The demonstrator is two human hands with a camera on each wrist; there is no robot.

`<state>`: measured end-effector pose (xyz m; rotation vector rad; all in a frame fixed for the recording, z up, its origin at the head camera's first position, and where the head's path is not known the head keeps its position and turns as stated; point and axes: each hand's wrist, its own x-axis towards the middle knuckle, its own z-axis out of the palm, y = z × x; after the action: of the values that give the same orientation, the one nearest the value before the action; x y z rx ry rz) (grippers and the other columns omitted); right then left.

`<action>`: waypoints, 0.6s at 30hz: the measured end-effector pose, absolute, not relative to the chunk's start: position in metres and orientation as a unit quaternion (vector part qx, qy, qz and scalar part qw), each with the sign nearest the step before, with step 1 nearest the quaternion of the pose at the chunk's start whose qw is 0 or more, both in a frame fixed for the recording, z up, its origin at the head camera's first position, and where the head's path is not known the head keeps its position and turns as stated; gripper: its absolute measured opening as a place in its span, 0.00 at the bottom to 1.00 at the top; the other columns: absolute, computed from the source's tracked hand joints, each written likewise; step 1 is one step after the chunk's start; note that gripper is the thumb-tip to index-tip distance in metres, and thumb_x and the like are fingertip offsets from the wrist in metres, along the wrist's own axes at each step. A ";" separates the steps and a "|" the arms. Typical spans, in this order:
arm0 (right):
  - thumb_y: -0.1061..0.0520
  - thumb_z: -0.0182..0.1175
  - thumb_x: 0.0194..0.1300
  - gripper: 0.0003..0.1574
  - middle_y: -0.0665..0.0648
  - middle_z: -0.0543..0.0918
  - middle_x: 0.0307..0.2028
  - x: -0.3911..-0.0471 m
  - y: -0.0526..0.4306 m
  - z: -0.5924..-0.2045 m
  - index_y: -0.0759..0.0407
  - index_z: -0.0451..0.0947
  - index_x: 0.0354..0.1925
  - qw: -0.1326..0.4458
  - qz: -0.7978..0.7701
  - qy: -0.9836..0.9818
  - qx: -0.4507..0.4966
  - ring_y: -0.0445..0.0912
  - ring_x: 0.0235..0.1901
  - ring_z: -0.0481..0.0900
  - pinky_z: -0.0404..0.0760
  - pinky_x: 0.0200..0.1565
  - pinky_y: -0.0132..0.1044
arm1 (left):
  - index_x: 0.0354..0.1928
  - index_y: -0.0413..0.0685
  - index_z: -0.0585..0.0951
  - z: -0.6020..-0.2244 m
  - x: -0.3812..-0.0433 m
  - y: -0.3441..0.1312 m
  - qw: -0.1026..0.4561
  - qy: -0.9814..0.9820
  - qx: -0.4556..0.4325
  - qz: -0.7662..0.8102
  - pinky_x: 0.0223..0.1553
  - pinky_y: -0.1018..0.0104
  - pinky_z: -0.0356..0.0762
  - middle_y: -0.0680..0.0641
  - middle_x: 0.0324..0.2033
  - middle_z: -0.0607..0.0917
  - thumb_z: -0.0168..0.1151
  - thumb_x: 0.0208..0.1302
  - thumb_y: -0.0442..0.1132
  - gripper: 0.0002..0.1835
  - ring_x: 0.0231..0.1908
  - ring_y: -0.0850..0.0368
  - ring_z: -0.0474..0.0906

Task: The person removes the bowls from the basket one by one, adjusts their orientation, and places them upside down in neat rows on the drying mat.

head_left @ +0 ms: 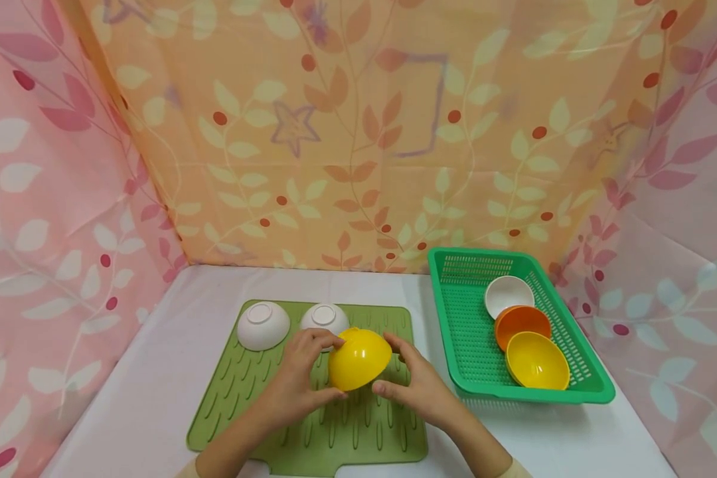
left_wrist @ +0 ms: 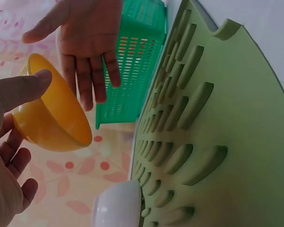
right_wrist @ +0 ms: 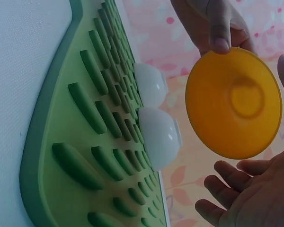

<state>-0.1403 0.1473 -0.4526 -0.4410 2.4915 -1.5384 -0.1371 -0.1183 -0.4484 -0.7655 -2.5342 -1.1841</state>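
A yellow bowl [head_left: 360,360] is held tilted above the green drying mat [head_left: 311,425]. My left hand [head_left: 301,378] pinches its rim, with the thumb inside and the fingers on the outer wall, as the left wrist view shows. The bowl's hollow side [right_wrist: 227,109] faces the right wrist camera. On the bowl's other side is my right hand [head_left: 418,385], its fingers loosely extended and apart from the bowl. Behind the hands, two white bowls stand upside down on the mat, one at the back left [head_left: 263,326] and one [head_left: 324,318] partly hidden by the left hand and yellow bowl.
To the right of the mat stands a green basket [head_left: 451,332]. Inside it lie a white bowl [head_left: 508,295], an orange bowl [head_left: 522,325] and another yellow bowl [head_left: 538,362], overlapping in a row. A white cloth [head_left: 137,385] covers the table, and patterned curtains [head_left: 358,166] enclose it.
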 end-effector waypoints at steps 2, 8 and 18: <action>0.36 0.73 0.59 0.61 0.53 0.68 0.73 -0.140 0.147 -0.453 0.53 0.56 0.79 0.099 -0.523 0.834 -0.145 0.57 0.71 0.66 0.61 0.66 0.72 | 0.61 0.64 0.76 -0.450 -0.137 -0.117 0.129 -0.866 -0.283 -0.392 0.62 0.42 0.63 0.59 0.58 0.73 0.89 0.38 0.45 0.44 0.61 0.57 0.65; 0.36 0.77 0.55 0.61 0.51 0.73 0.70 -0.142 0.147 -0.455 0.52 0.60 0.77 0.111 -0.527 0.832 -0.136 0.58 0.69 0.68 0.61 0.64 0.75 | 0.62 0.60 0.76 -0.451 -0.135 -0.115 0.151 -0.856 -0.324 -0.373 0.63 0.43 0.56 0.57 0.58 0.73 0.88 0.38 0.44 0.44 0.62 0.54 0.64; 0.43 0.80 0.53 0.55 0.49 0.76 0.66 -0.146 0.150 -0.458 0.45 0.64 0.73 0.108 -0.606 0.777 -0.133 0.53 0.71 0.64 0.43 0.69 0.77 | 0.70 0.65 0.69 -0.451 -0.136 -0.113 0.042 -0.840 -0.183 -0.510 0.63 0.40 0.69 0.57 0.66 0.71 0.86 0.37 0.49 0.53 0.65 0.53 0.67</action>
<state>-0.1462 0.1503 -0.4583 -0.3906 2.2857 -1.7834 -0.1361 -0.1131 -0.4509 -0.5598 -2.5700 -1.5608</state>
